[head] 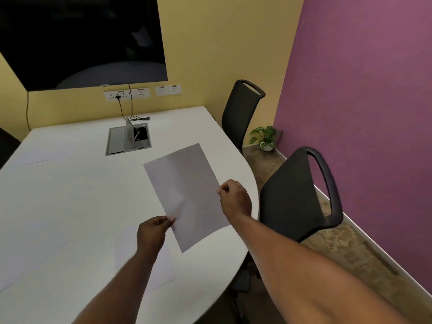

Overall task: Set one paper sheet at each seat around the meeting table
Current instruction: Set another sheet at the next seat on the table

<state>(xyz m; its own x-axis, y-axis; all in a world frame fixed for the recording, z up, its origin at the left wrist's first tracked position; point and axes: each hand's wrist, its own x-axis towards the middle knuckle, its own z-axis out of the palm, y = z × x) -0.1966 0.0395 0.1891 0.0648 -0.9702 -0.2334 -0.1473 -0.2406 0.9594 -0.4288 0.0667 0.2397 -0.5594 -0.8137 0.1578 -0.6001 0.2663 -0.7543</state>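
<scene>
Hard to make out: white sheets already lying on the white table barely show; I catch only faint edges, one sheet under my left forearm, one at the far left, and one at the near left edge whose outline I cannot trace fully.
Cut off: my upper arms run out of the bottom of the view; the near end of the table and the base of the near chair are hidden behind my right forearm and the table edge.
Hidden: my fingertips beneath the paper, on both sides, lie behind the sheet.
Paper sheet: in the air above the right part of the table, tilted, long side running away from me, slightly bowed, its lower right corner over the rounded table edge.
Left hand: closed in a pinch on the sheet's near left edge, thumb on top, wrist straight, forearm reaching forward from below.
Right hand: closed in a pinch on the sheet's right edge, knuckles up, thumb toward the paper, forearm coming in from the lower right.
Seats: near chair just beside the table's curved edge; far chair beside the far right side.
Table centre: open cable box with a raised lid.
Back wall: dark screen above sockets.
</scene>
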